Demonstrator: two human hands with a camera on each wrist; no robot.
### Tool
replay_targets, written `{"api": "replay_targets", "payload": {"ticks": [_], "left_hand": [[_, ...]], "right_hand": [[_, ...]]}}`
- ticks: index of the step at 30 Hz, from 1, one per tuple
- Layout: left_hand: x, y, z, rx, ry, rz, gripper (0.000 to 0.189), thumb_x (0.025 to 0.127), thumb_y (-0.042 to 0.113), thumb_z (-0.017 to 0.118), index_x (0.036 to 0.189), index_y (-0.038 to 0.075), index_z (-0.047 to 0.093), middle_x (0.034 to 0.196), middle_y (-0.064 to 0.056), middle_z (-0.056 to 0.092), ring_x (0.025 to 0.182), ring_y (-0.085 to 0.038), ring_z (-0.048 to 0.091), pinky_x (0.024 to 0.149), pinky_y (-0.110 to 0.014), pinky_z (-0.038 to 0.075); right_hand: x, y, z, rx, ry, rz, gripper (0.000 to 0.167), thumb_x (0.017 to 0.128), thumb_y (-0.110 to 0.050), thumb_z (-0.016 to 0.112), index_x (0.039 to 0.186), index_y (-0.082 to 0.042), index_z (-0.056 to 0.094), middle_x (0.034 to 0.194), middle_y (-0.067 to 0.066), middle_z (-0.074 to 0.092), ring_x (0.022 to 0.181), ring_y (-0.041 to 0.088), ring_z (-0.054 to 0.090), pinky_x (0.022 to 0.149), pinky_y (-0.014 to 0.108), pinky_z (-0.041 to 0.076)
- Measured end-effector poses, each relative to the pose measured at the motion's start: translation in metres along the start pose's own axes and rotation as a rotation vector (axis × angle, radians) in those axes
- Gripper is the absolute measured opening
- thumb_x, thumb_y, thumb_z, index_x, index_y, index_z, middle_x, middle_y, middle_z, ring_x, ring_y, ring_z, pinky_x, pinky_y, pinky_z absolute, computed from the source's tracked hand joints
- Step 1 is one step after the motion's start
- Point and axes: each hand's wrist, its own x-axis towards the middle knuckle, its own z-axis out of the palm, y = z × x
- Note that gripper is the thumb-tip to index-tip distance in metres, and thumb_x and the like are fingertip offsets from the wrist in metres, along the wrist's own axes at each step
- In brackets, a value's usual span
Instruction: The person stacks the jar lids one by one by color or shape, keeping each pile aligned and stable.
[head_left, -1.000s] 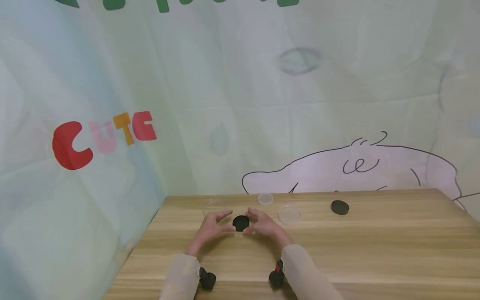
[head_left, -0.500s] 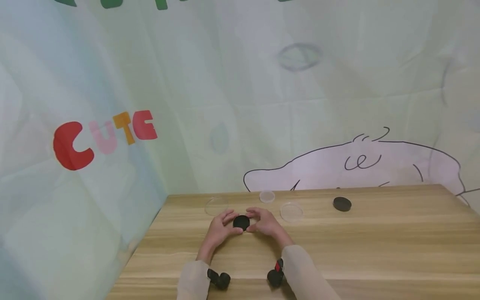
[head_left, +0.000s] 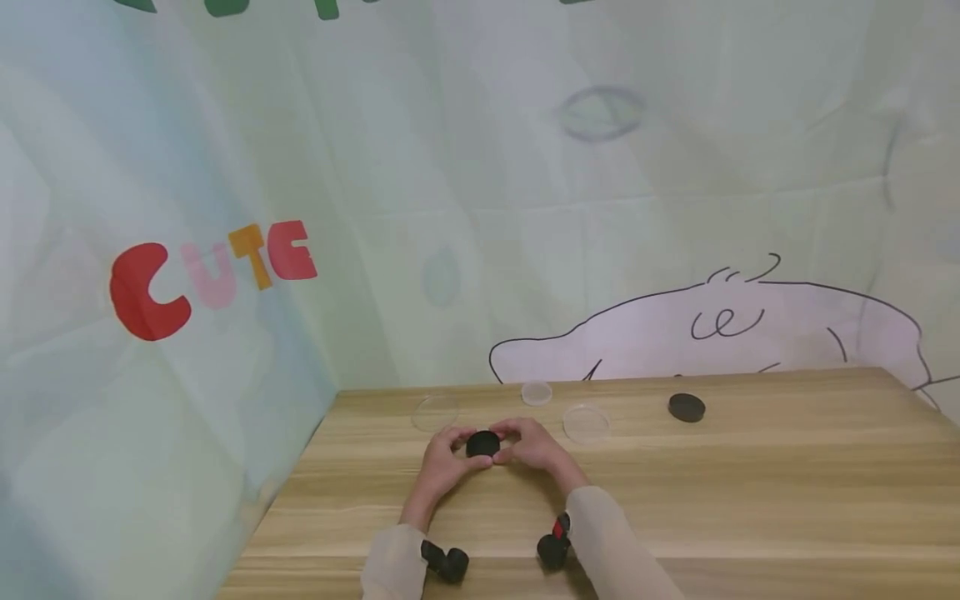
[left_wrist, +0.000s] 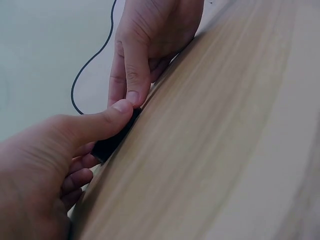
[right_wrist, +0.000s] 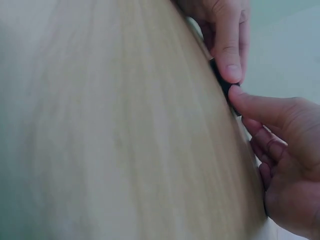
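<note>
A shallow black round dish (head_left: 483, 444) sits on the wooden table between the two hands. My left hand (head_left: 444, 463) holds its left side, with the thumb at the near edge and the fingers around the far side. From the right, my right hand (head_left: 532, 445) grips the same dish in a matching way. Both thumbs come together at the near rim in the left wrist view, with the dark wall of the dish (left_wrist: 112, 145) showing beneath the left thumb. In the right wrist view the dish (right_wrist: 227, 89) is mostly covered by fingers.
Behind the hands lie a large clear round dish (head_left: 435, 413), a small clear one (head_left: 536, 393) and another clear one (head_left: 587, 424). A second black round dish (head_left: 686, 407) lies farther right. A printed cloth backdrop (head_left: 450, 208) rises along the table's far and left sides.
My left hand has moved right and closed its fingers around the black dish. My right hand has drawn its fingers closer around the rim. The dish has stayed nearly in place.
</note>
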Motion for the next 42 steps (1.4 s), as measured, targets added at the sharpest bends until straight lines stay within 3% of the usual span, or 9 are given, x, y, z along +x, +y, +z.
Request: {"api": "replay_targets", "payload": {"ticks": [3, 6, 9, 13, 18, 22, 28, 35, 42], "left_hand": [[0.0, 0.002, -0.002, 0.011, 0.0, -0.004, 0.054, 0.072, 0.023, 0.087, 0.115, -0.001, 0.066, 0.114, -0.017, 0.065, 0.107, -0.032, 0.06, 0.094, -0.05, 0.048], [0.002, 0.003, -0.003, -0.001, 0.002, -0.009, 0.052, 0.071, 0.022, 0.087, 0.114, 0.0, 0.067, 0.108, -0.016, 0.065, 0.098, -0.026, 0.058, 0.086, -0.039, 0.047], [0.002, 0.005, -0.002, -0.039, 0.014, -0.013, 0.049, 0.07, 0.02, 0.088, 0.112, 0.001, 0.068, 0.102, -0.014, 0.063, 0.089, -0.02, 0.051, 0.078, -0.029, 0.04], [-0.001, 0.006, 0.002, -0.083, 0.024, 0.002, 0.046, 0.069, 0.02, 0.088, 0.109, 0.004, 0.07, 0.097, -0.011, 0.062, 0.082, -0.016, 0.045, 0.073, -0.024, 0.036], [-0.003, 0.009, 0.009, -0.097, 0.053, 0.009, 0.048, 0.069, 0.021, 0.088, 0.109, 0.004, 0.069, 0.093, -0.011, 0.058, 0.073, -0.011, 0.042, 0.066, -0.021, 0.034], [-0.004, 0.014, 0.012, -0.118, 0.055, -0.025, 0.049, 0.069, 0.023, 0.089, 0.109, 0.003, 0.068, 0.092, -0.01, 0.057, 0.063, -0.007, 0.04, 0.057, -0.018, 0.033], [-0.007, 0.024, 0.015, -0.157, 0.045, -0.026, 0.05, 0.068, 0.024, 0.089, 0.107, 0.003, 0.067, 0.097, -0.01, 0.06, 0.063, -0.005, 0.04, 0.057, -0.018, 0.034], [-0.015, 0.041, 0.017, -0.205, -0.022, -0.038, 0.048, 0.067, 0.018, 0.089, 0.107, 0.004, 0.066, 0.094, -0.008, 0.058, 0.066, -0.007, 0.042, 0.058, -0.019, 0.034], [-0.013, 0.067, 0.039, -0.182, -0.14, 0.013, 0.052, 0.067, 0.023, 0.09, 0.105, 0.003, 0.061, 0.078, -0.001, 0.047, 0.065, -0.009, 0.04, 0.056, -0.019, 0.034]], "right_hand": [[0.0, 0.0, -0.002, -0.006, -0.005, -0.021, 0.045, 0.075, -0.002, 0.077, 0.119, 0.001, 0.066, 0.108, 0.015, 0.069, 0.114, 0.031, 0.057, 0.107, 0.054, 0.036], [0.001, 0.0, -0.005, -0.002, -0.014, -0.033, 0.043, 0.078, -0.005, 0.076, 0.12, 0.0, 0.065, 0.114, 0.016, 0.068, 0.118, 0.033, 0.057, 0.108, 0.055, 0.036], [-0.002, 0.003, -0.006, 0.033, -0.016, -0.062, 0.043, 0.082, -0.007, 0.074, 0.123, 0.001, 0.063, 0.123, 0.02, 0.065, 0.124, 0.037, 0.054, 0.11, 0.056, 0.034], [-0.011, 0.008, -0.004, 0.106, 0.015, -0.085, 0.044, 0.084, -0.008, 0.073, 0.124, 0.003, 0.061, 0.129, 0.021, 0.063, 0.129, 0.04, 0.05, 0.111, 0.058, 0.033], [-0.018, 0.011, -0.005, 0.17, 0.039, -0.065, 0.045, 0.085, -0.011, 0.073, 0.126, 0.001, 0.061, 0.13, 0.02, 0.062, 0.129, 0.039, 0.05, 0.11, 0.058, 0.033], [-0.024, 0.01, -0.01, 0.174, 0.03, -0.035, 0.047, 0.086, -0.015, 0.072, 0.129, -0.001, 0.059, 0.132, 0.019, 0.061, 0.127, 0.039, 0.051, 0.107, 0.058, 0.036], [-0.033, 0.008, -0.018, 0.255, -0.004, 0.036, 0.05, 0.089, -0.017, 0.07, 0.135, -0.002, 0.055, 0.134, 0.019, 0.06, 0.123, 0.036, 0.054, 0.106, 0.055, 0.038], [-0.049, 0.004, -0.034, 0.286, -0.056, 0.04, 0.05, 0.089, -0.016, 0.069, 0.134, 0.0, 0.054, 0.133, 0.021, 0.059, 0.12, 0.033, 0.058, 0.103, 0.052, 0.043], [-0.072, 0.011, -0.07, 0.197, -0.066, -0.011, 0.049, 0.088, -0.017, 0.071, 0.131, 0.001, 0.056, 0.127, 0.02, 0.063, 0.117, 0.031, 0.058, 0.101, 0.047, 0.045]]}}
